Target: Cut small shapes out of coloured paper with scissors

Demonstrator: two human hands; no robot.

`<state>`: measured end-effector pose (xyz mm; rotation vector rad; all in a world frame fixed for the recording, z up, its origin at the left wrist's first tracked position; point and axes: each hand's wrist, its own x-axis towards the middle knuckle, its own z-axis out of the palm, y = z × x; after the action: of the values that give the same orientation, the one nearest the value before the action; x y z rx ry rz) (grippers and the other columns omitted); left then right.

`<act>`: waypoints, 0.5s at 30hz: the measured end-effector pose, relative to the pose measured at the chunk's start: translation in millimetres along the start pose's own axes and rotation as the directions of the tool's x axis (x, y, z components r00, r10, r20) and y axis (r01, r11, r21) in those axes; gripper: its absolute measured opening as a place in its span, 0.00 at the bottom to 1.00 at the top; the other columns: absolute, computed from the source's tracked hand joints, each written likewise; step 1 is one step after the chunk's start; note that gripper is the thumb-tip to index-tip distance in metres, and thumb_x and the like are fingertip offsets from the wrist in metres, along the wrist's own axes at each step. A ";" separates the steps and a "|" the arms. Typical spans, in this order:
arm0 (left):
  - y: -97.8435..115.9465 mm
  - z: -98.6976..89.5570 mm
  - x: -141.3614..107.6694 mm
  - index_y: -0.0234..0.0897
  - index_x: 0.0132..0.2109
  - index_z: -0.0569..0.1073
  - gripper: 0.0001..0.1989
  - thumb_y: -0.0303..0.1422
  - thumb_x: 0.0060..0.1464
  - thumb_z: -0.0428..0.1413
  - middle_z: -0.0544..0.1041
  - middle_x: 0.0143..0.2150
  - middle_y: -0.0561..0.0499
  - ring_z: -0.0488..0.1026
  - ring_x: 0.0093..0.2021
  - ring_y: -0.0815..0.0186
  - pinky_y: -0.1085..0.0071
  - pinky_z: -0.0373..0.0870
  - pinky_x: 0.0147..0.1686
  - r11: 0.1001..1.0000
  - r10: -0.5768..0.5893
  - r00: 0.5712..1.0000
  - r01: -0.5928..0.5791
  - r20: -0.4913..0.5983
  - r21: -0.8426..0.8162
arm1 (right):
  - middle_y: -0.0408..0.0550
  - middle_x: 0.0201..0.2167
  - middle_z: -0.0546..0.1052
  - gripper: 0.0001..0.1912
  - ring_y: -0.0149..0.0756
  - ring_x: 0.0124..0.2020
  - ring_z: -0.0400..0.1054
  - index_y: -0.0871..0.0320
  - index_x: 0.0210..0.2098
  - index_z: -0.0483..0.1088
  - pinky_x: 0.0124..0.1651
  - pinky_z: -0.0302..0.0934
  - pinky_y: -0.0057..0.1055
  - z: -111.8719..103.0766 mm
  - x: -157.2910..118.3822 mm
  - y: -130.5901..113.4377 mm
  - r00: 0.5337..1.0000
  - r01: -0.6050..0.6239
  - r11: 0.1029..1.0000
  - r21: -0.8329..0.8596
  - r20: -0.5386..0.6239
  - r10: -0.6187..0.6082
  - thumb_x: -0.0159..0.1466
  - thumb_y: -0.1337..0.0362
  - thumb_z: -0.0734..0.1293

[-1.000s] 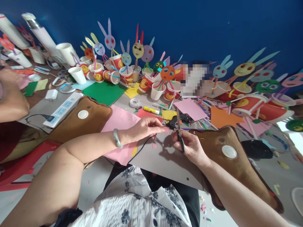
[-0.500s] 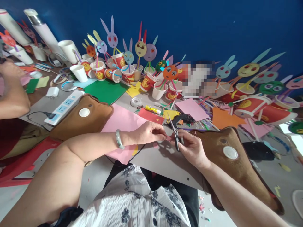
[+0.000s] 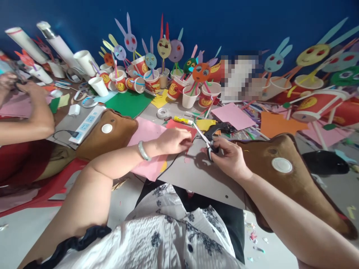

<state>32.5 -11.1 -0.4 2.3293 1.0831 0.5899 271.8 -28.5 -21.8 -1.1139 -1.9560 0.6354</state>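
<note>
A pair of scissors (image 3: pixel 206 141) with black handles is in my right hand (image 3: pixel 231 158), its blades pointing up and to the left over the table. My left hand (image 3: pixel 174 141), with a pale bangle at the wrist, hovers left of the scissors, its thumb and fingers pinched together. Whatever lies in that pinch is too small and blurred to make out. On the table below lies a small pink paper circle (image 3: pixel 187 160). Under my left forearm spreads a large pink sheet (image 3: pixel 148 130), and behind that hand is a red sheet (image 3: pixel 182 127).
Brown cushions lie left (image 3: pixel 98 138) and right (image 3: pixel 269 179). A yellow glue stick (image 3: pixel 183 120), a tape roll (image 3: pixel 162 113) and a power strip (image 3: pixel 89 123) are on the table. Cups with paper rabbit faces line the blue wall. At far left, a co-worker's hands (image 3: pixel 26 91) are busy.
My left hand has drawn away from the scissors, up and to the left, widening the gap between them. The whole view has shifted slightly. The co-worker's hands now show more fully.
</note>
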 end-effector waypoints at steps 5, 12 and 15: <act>-21.6 -18.1 4.9 0.34 0.31 0.72 0.08 0.27 0.60 0.52 0.75 0.32 0.44 0.71 0.34 0.60 0.65 0.64 0.39 0.932 -0.089 0.996 0.080 0.009 0.352 | 0.44 0.23 0.68 0.14 0.35 0.26 0.61 0.53 0.23 0.60 0.31 0.58 0.33 1.3 4.5 5.2 0.997 -0.035 0.999 -0.003 -0.073 0.034 0.57 0.61 0.71; -29.2 -18.7 7.7 0.33 0.35 0.73 0.12 0.32 0.66 0.50 0.77 0.37 0.43 0.71 0.38 0.60 0.65 0.61 0.44 0.885 -0.062 0.997 0.038 0.037 0.463 | 0.43 0.22 0.68 0.10 0.34 0.26 0.62 0.54 0.23 0.63 0.31 0.57 0.32 1.5 7.1 8.1 0.994 0.002 1.000 0.004 -0.106 -0.001 0.55 0.64 0.69; -37.4 -16.5 13.2 0.35 0.28 0.70 0.16 0.35 0.64 0.53 0.75 0.31 0.46 0.68 0.33 0.63 0.67 0.59 0.39 0.933 -0.070 0.997 0.057 0.025 0.355 | 0.43 0.23 0.68 0.09 0.33 0.26 0.62 0.54 0.22 0.63 0.30 0.57 0.31 1.3 8.2 10.1 0.993 0.007 1.000 0.015 -0.118 -0.005 0.55 0.64 0.68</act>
<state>9.4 24.4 -7.7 2.5833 1.3337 0.3456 273.0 -16.5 -26.8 -1.1106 -1.8497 0.5679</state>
